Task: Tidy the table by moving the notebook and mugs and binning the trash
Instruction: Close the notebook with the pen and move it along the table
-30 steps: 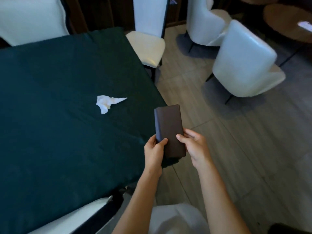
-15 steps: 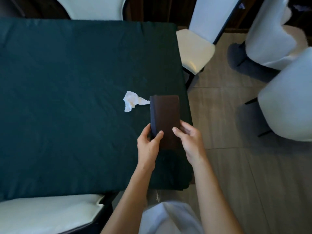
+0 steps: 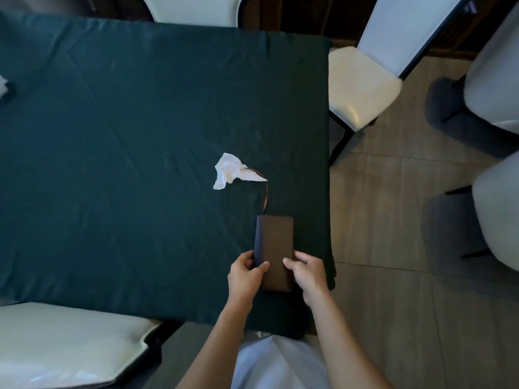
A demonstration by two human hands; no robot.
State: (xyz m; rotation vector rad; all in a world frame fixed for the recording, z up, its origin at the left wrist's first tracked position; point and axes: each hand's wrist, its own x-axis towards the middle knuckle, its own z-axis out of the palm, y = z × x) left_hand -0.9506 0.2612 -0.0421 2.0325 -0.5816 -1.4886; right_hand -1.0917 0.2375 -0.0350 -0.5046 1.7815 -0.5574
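A dark brown closed notebook (image 3: 274,242) lies lengthwise near the right front corner of the table, covered in dark green cloth (image 3: 126,136). My left hand (image 3: 245,273) grips its near left edge and my right hand (image 3: 307,272) grips its near right edge. A thin brown ribbon (image 3: 266,196) curves from the notebook's far end toward a crumpled white tissue (image 3: 231,172) lying on the cloth just beyond. No mugs are in view.
White chairs surround the table: one at the near left (image 3: 70,343), one at the far edge (image 3: 196,9), one at the right side (image 3: 362,85), more on the tiled floor at far right (image 3: 497,209). Something pale shows at the table's left edge (image 3: 3,84).
Both hands brought the notebook from beyond the table's right edge to over the cloth near the front right corner. The view swung toward the table, and the ribbon now trails out.
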